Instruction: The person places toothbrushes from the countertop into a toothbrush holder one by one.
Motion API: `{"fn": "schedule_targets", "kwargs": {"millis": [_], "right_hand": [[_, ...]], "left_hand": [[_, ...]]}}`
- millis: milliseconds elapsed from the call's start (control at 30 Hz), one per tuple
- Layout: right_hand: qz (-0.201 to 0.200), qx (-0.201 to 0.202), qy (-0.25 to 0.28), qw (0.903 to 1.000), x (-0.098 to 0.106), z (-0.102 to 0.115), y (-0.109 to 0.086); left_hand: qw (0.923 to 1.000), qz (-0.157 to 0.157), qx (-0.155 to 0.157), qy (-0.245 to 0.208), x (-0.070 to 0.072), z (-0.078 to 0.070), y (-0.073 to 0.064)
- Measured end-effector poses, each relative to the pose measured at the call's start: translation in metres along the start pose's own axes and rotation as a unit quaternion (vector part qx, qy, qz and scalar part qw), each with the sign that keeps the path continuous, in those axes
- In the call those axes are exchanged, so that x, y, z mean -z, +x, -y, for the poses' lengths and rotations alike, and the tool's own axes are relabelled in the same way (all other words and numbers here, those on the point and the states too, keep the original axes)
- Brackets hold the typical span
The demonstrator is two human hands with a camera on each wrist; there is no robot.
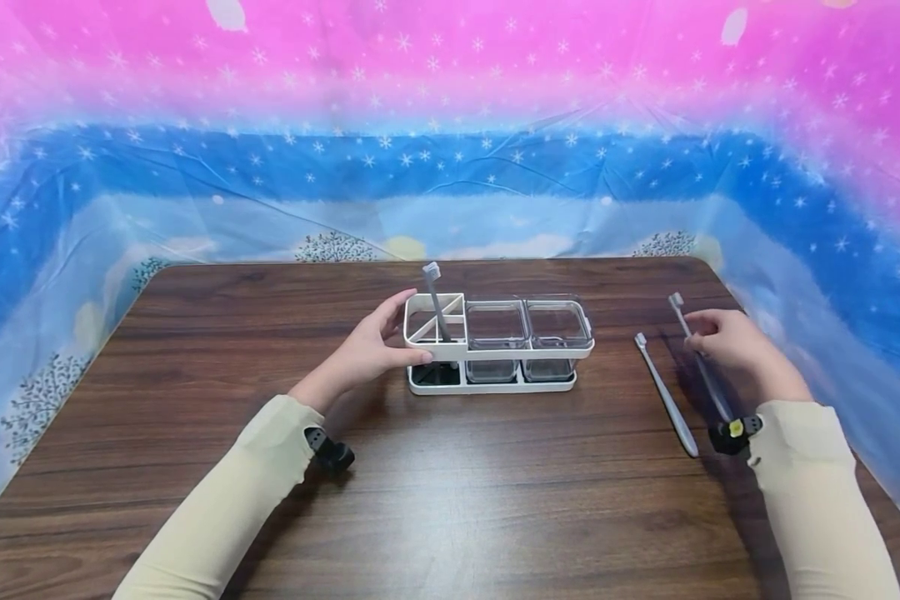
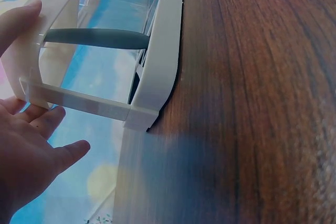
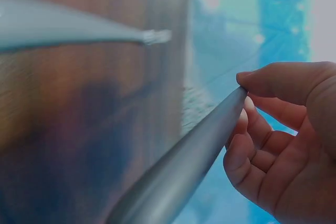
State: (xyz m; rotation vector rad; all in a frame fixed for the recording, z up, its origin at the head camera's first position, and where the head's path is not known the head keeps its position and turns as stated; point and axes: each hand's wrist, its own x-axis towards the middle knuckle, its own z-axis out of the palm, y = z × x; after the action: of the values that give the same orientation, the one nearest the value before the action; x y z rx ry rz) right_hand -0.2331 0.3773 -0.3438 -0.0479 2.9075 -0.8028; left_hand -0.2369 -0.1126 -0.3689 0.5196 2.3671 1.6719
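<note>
My left hand [image 1: 363, 350] grips the left end of a white toothbrush holder [image 1: 502, 354], the thumb on the front of its upper rim and fingers behind. One grey toothbrush [image 1: 438, 310] stands slightly tilted in the holder's divided left section, head up; its dark handle [image 2: 97, 38] shows between the two tiers in the left wrist view. Over the table's right side, my right hand [image 1: 742, 350] pinches another grey toothbrush [image 3: 184, 166] between thumb and fingers, its head pointing away. A third toothbrush [image 1: 667, 396] lies on the table just left of that hand.
Two clear cups [image 1: 495, 323] sit side by side in the holder's middle and right sections. The brown wooden table [image 1: 450, 492] ends at the back against a pink and blue patterned cloth [image 1: 450, 158], which also hangs along both sides.
</note>
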Motion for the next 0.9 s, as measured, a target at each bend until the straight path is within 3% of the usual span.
{"fn": "schedule_targets", "kwargs": {"millis": [233, 400, 633, 900], "right_hand": [[-0.036, 0.046, -0.011, 0.9982, 0.029, 0.043, 0.004], [-0.068, 0.065, 0.004, 0.9956, 0.039, 0.080, 0.004], [-0.093, 0.127, 0.037, 0.9868, 0.039, 0.139, 0.002], [-0.087, 0.179, 0.113, 0.9735, 0.023, 0.194, 0.005]], "left_hand": [[1.0000, 0.002, -0.002, 0.000, 0.000, 0.001, 0.000], [1.0000, 0.003, -0.004, -0.001, 0.001, 0.001, 0.000], [1.0000, 0.002, 0.001, 0.002, 0.001, 0.000, 0.000], [1.0000, -0.002, -0.001, 0.004, 0.001, -0.003, -0.001]]}}
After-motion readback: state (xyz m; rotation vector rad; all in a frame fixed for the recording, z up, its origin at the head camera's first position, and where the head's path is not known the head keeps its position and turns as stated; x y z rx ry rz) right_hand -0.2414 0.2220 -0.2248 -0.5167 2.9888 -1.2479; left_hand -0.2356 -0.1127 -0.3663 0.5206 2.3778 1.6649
